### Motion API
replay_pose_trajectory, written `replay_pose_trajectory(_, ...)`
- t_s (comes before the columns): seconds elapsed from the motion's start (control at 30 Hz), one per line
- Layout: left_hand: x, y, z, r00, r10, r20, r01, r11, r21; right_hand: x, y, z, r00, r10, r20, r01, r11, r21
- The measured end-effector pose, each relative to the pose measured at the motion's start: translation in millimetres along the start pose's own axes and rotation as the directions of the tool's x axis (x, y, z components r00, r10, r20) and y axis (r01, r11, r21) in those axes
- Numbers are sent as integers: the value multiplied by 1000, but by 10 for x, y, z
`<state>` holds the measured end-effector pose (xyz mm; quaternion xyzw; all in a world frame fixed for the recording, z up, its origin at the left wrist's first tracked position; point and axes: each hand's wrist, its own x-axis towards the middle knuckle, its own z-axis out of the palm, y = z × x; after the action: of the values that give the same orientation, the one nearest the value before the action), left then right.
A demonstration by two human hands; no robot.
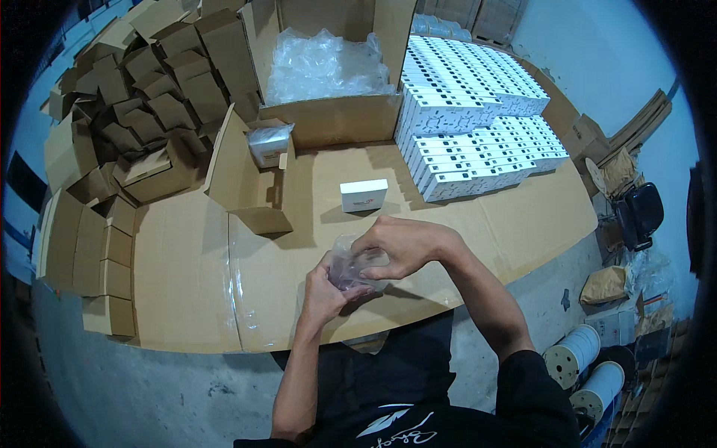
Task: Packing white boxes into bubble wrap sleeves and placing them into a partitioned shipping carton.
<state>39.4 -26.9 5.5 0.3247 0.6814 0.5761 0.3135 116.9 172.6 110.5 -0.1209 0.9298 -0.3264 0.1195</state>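
Observation:
Close to the table's near edge, a clear plastic bag (345,270) is crumpled between my two hands. My left hand (323,295) grips its lower left side. My right hand (403,246) curls over from above with its fingers bent onto the plastic. Whether anything is inside the bag cannot be made out. Just beyond my hands stands a small white box (364,197), touched by neither. To its left, an open cardboard box (261,218) holds a plastic-wrapped white packet (269,142) at its far end.
A large open carton (340,123) full of clear plastic bags (328,67) stands at the back. White boxes (478,112) are stacked in rows at the back right. Opened brown cartons (160,89) pile up at the left. Cable spools (573,355) sit on the floor, lower right.

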Motion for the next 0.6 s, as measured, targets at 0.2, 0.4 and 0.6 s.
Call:
replay_pose_trajectory(0.2, -1, 58, 3, 998, 67, 14, -66, 998, -20, -48, -39, -22, 984, -142, -106, 148, 988, 48)
replay_pose_trajectory(0.4, -11, 48, -6, 997, 71, 26, -71, 997, -3, -43, -6, -74, 996, -51, -74, 50, 999, -11)
replay_pose_trajectory(0.6, 8, -11, -17, 996, 90, 15, -91, 993, 75, -31, 79, -88, 975, -76, -207, 102, 987, 121)
